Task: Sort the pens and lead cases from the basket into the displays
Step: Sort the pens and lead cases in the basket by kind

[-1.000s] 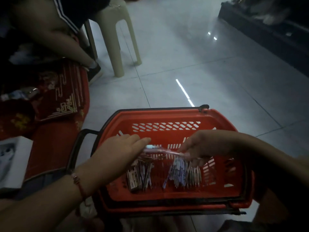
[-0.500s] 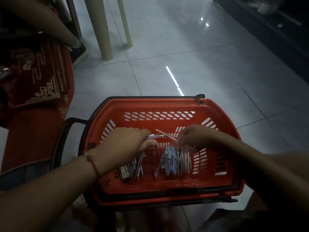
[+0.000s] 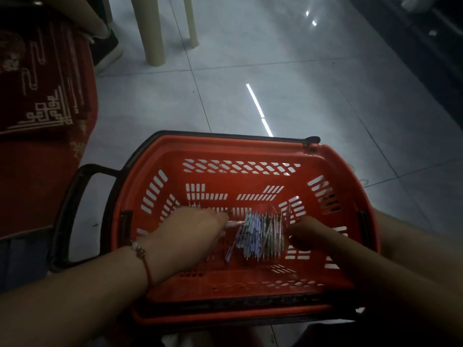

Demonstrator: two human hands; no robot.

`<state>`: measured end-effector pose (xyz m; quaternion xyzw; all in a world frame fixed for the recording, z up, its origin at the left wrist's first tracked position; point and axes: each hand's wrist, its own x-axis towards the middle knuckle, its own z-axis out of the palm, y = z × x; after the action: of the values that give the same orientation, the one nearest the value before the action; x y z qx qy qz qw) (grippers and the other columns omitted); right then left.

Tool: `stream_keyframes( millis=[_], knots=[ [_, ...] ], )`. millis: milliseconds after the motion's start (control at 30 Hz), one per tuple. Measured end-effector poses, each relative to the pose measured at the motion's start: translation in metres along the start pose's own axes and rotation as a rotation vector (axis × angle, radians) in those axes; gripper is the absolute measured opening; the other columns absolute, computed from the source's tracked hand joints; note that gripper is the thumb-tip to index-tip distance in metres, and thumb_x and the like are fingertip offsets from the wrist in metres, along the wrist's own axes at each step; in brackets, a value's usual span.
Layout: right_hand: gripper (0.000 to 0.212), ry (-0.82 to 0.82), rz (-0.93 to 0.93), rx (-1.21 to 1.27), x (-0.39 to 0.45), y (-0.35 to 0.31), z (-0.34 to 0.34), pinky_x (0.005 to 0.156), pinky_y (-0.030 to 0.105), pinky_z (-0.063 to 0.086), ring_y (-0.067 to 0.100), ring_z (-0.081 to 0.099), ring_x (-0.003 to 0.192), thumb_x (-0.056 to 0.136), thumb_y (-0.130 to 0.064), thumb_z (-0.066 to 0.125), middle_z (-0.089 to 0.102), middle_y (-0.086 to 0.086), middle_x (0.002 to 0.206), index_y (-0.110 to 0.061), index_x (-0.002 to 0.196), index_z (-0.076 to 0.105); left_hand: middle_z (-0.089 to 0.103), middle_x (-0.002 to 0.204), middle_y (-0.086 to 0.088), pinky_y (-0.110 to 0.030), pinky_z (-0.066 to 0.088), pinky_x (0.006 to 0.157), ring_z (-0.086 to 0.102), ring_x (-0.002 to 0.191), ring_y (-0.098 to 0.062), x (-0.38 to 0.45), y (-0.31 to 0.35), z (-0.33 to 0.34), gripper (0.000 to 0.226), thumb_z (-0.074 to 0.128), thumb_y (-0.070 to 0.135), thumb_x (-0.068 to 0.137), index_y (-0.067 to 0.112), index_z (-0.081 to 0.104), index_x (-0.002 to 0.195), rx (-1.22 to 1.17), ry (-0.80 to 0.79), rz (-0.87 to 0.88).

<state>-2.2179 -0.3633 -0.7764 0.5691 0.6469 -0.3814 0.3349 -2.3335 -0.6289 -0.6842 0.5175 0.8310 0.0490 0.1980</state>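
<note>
A red plastic basket (image 3: 250, 151) with black handles stands on the tiled floor in front of me. A pile of blue-and-white pens (image 3: 260, 236) lies on its bottom, near the middle. My left hand (image 3: 190, 231) is low inside the basket, left of the pile, and grips a pale pink pen (image 3: 235, 222) that sticks out to the right from its fingers. It hides whatever lies beneath it. My right hand (image 3: 308, 234) reaches in from the right, fingertips at the right edge of the pile. Blur hides whether it holds anything.
Beige plastic stool legs (image 3: 152, 33) stand on the floor at the back. Another person's foot in a dark shoe (image 3: 110, 43) is beside them. A red patterned cloth (image 3: 42, 101) covers the left side. A dark low shelf (image 3: 441, 46) runs along the far right.
My right hand let go of the pink pen's far end and dropped to the pile's right edge. My left hand kept the pen and sank lower into the basket. My view tilted down.
</note>
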Motion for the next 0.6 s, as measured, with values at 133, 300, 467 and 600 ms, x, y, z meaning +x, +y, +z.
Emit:
stream_keyframes(
  millis=[133, 300, 467, 600],
  knots=[
    [0.015, 0.056, -0.018, -0.124, 0.032, -0.001, 0.021, 0.05, 0.018, 0.047, 0.01, 0.053, 0.06, 0.093, -0.012, 0.063, 0.057, 0.002, 0.076, -0.014, 0.079, 0.057, 0.062, 0.108, 0.005, -0.03, 0.048, 0.072, 0.06, 0.092, -0.015, 0.005, -0.004, 0.008, 0.018, 0.041, 0.031, 0.103, 0.026, 0.053, 0.117, 0.023, -0.041, 0.017],
    [0.014, 0.001, 0.076, -0.158, 0.071, -0.011, 0.04, 0.069, 0.023, 0.054, 0.018, 0.059, 0.078, 0.096, -0.018, 0.06, 0.064, 0.009, 0.095, -0.005, 0.103, 0.062, 0.062, 0.108, 0.005, -0.034, 0.052, 0.071, 0.061, 0.092, -0.016, 0.01, -0.012, 0.017, 0.023, 0.048, 0.021, 0.098, 0.028, 0.05, 0.12, 0.036, -0.091, -0.019],
    [0.014, 0.067, -0.023, -0.288, 0.067, -0.022, 0.04, 0.077, 0.028, 0.052, 0.02, 0.056, 0.081, 0.099, -0.021, 0.056, 0.058, 0.008, 0.089, -0.009, 0.09, 0.056, 0.061, 0.114, 0.004, -0.032, 0.053, 0.079, 0.06, 0.1, -0.016, 0.016, -0.018, 0.016, 0.035, 0.053, 0.014, 0.096, 0.027, 0.049, 0.128, 0.028, -0.068, -0.006],
    [0.015, -0.149, -0.159, -0.01, 0.028, -0.04, 0.028, 0.073, 0.033, 0.05, 0.019, 0.056, 0.071, 0.099, -0.022, 0.055, 0.059, 0.007, 0.082, -0.009, 0.094, 0.059, 0.055, 0.103, 0.007, -0.031, 0.049, 0.075, 0.055, 0.094, -0.014, 0.018, -0.015, 0.007, 0.026, 0.05, 0.015, 0.097, 0.028, 0.052, 0.119, 0.027, -0.016, 0.055]
  ],
)
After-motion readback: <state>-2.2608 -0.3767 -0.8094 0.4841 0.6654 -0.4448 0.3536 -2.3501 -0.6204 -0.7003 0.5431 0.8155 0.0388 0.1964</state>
